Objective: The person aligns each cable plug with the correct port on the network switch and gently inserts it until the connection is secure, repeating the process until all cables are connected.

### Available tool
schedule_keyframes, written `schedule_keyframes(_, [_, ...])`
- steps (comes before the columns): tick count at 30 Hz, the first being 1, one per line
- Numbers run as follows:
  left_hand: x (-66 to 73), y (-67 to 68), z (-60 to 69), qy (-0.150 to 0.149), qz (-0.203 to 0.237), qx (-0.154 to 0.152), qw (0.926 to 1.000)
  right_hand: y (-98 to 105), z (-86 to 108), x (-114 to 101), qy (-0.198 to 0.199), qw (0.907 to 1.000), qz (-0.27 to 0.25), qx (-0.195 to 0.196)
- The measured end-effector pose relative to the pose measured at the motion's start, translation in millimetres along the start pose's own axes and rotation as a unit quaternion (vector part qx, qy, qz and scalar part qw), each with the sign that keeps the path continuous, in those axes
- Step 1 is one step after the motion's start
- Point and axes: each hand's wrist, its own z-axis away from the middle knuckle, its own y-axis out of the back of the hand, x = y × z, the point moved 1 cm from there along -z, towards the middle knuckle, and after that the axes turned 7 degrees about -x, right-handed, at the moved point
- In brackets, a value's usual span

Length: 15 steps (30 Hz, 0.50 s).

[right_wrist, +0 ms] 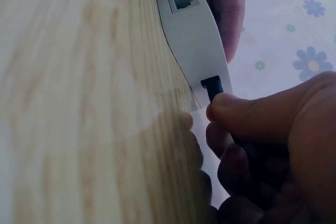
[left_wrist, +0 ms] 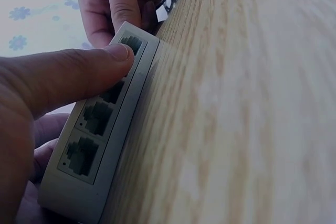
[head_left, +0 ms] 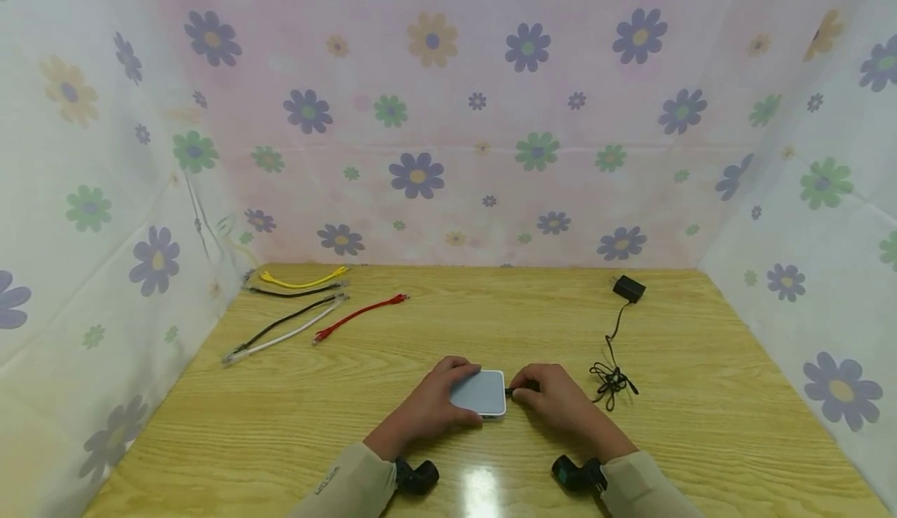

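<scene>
A small white box with a grey top (head_left: 480, 392) lies on the table, and my left hand (head_left: 436, 403) grips it by its front and back edges. In the left wrist view the thumb presses on the side of the box (left_wrist: 118, 135) that has several network ports. My right hand (head_left: 557, 399) pinches a black plug (right_wrist: 212, 87) at the box's right end. The plug's tip is at the opening there; how deep it sits is hidden. Its cable runs under the hand towards a tangled bundle (head_left: 611, 380).
At the back right lies a black power adapter (head_left: 629, 289) joined to the cable. On the back left are a yellow cable (head_left: 301, 280), black cables (head_left: 287, 319), a white cable (head_left: 283, 338) and a red cable (head_left: 359, 317). Flowered cloth (head_left: 448, 113) surrounds the table.
</scene>
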Motion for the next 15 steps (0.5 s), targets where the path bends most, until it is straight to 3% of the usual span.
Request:
schedule_keyframes(7, [-0.2, 0.5, -0.7, 0.002, 0.002, 0.000, 1.0000, 2.2, -1.8, -1.1, -0.011, 0.9998, -0.006, -0.017])
schedule_keyframes(15, [-1.3, -0.5, -1.1, 0.006, 0.007, -0.003, 1.0000, 4.3, -3.7, -1.9, 0.006, 0.9994, 0.000, -0.033])
